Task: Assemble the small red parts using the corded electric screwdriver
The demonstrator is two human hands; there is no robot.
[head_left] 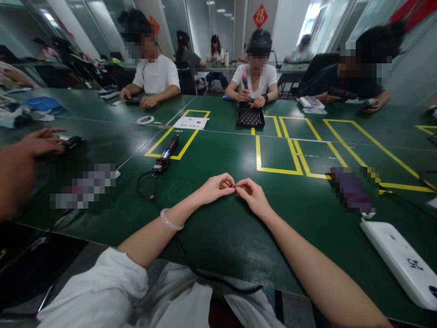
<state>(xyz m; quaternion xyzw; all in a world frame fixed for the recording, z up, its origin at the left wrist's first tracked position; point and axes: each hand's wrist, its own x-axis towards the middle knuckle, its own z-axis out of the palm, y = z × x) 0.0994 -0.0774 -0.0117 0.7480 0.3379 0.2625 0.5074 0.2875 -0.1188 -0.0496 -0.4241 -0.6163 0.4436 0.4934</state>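
- While co-workers sit around a green table (218,152), a person in white sleeves brings both hands together above the near part of its surface.
- Between the fingertips is a small pinkish-red piece (233,186), mostly hidden by the fingers and too small to identify.
- The left hand (216,187), a pale bracelet (171,220) around its wrist, is closed to a pinch on the piece, thumb against forefinger, the other fingers curled.
- The right hand (253,197) meets it from the opposite side, thumb and forefinger likewise nearly closed and pinching the piece.
- Beyond the left hand, a corded cylindrical tool (167,150) lies at a slant, its tip inside a yellow tape outline (189,145); a printed white sheet (191,123) lies farther back.
- At right, a white power bank (399,262) marked by hand rests near a blurred-out phone (353,189).
- Across the table, a co-worker in white holds a red-and-black tool (245,82) above a black tray (250,123).
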